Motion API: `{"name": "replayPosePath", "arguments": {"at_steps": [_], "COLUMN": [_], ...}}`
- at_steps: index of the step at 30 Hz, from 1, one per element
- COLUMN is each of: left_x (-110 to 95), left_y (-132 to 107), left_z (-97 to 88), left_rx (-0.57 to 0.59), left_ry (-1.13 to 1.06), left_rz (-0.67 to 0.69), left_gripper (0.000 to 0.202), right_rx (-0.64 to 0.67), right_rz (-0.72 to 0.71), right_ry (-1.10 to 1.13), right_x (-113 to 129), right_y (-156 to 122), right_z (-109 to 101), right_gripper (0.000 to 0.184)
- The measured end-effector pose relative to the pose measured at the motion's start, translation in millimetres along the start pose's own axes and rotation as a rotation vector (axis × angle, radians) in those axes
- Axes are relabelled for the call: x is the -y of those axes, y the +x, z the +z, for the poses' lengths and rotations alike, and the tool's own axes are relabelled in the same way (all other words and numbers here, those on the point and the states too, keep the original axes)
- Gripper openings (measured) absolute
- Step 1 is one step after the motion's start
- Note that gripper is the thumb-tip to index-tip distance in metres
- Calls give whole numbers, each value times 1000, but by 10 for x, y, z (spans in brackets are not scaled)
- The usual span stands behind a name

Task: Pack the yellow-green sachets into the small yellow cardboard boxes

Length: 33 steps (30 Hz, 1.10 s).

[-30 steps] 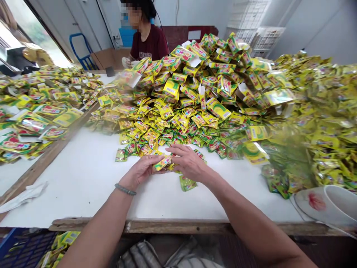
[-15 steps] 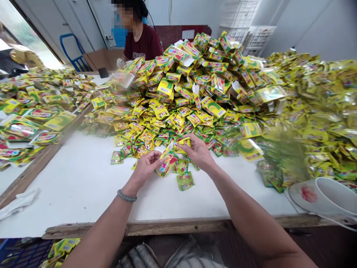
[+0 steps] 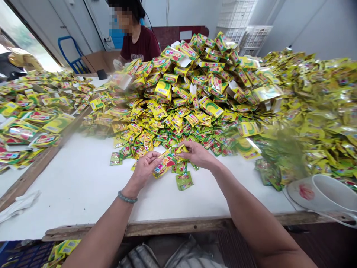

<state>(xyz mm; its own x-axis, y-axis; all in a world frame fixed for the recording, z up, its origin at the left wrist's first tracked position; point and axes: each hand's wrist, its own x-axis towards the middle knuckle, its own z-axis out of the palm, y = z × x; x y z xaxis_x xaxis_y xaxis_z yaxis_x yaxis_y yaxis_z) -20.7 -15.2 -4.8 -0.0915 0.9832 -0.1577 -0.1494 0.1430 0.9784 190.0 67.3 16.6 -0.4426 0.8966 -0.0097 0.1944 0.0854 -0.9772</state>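
Note:
A small yellow and green printed candy box [image 3: 164, 165] is tilted above the white table, with my left hand [image 3: 146, 165] closed around its lower left end. At the box's upper right end, my right hand [image 3: 196, 154] pinches a yellow candy packet [image 3: 182, 150], which touches or enters the box's mouth; the exact overlap is hidden. Just below lie loose green candy packets [image 3: 184, 181]. Behind my hands, a heap of small yellow and green packets [image 3: 158, 109] slopes down toward me.
Many candy boxes [image 3: 214, 83] are piled atop the heap, and more boxes [image 3: 39, 117] lie beyond a wooden strip [image 3: 41, 163] at left. A white bucket [image 3: 320, 193] stands at the right edge. Across the table sits a person in a maroon shirt [image 3: 142, 44].
My right hand has come slightly down, bringing the yellow packet against the box's end. The box has turned flatter in my left hand.

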Motion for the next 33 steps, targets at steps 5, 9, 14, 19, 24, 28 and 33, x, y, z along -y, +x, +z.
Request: {"name": "replayPosePath", "arguments": {"at_steps": [5, 9, 14, 19, 24, 28, 33], "left_x": [-1, -12, -35, -37, -41, -33, -26], "left_y": [-16, -6, -16, -29, -10, -17, -17], "left_z": [31, 31, 35, 30, 53, 121, 149], "left_rx": [1, -23, -12, 70, 105, 106, 46], "left_ry": [19, -2, 29, 37, 10, -29, -112], "left_rz": [16, 4, -6, 0, -54, -145, -143], "left_gripper": [40, 43, 47, 45, 46, 51, 52], "right_rx": [244, 213, 268, 281, -36, -49, -133], "right_rz": [-54, -71, -102, -105, -90, -182, -302], "right_ry": [-115, -155, -241, -328, -475, -458, -356], "right_x": [-14, 52, 113, 85, 22, 4, 31], "right_y": [12, 3, -24, -24, -4, -12, -31], "right_z": [-99, -109, -103, -80, 137, 265, 254], "right_gripper": [22, 28, 24, 12, 23, 26, 24]}}
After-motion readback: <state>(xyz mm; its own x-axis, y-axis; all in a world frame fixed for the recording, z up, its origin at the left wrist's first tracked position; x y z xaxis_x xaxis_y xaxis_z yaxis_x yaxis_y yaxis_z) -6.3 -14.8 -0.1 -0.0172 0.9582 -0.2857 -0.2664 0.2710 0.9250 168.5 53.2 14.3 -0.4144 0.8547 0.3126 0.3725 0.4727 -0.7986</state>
